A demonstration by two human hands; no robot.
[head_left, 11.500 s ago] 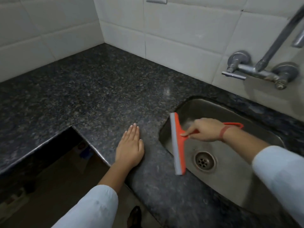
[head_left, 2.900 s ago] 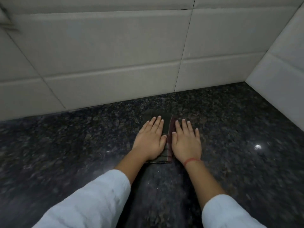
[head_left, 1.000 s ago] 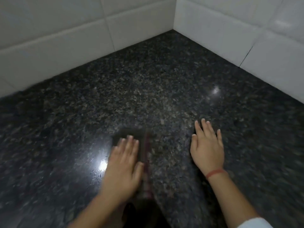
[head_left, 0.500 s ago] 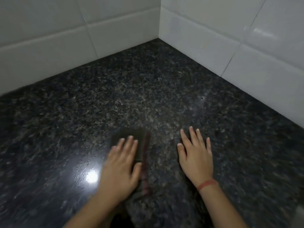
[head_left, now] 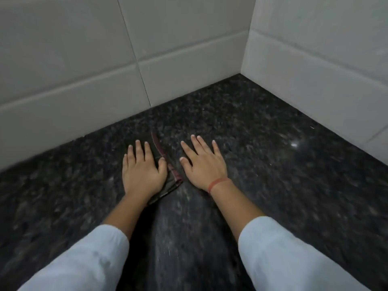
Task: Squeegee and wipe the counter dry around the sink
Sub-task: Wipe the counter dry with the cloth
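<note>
Cloth (head_left: 165,164) now nearer the wall (head_left: 84,97), left hand (head_left: 142,171) flat atop; right hand (head_left: 204,164) splayed, grip empty.

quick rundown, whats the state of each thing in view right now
left hand: flat, palm down, pressing on the cloth
right hand: flat, fingers spread, on bare counter beside the cloth, not touching it
cloth: dark, folded flat on the counter, mostly under the left hand
granite counter: glossy, with a paler streak between the forearms
wall tiles: meet in a corner behind the hands
</note>
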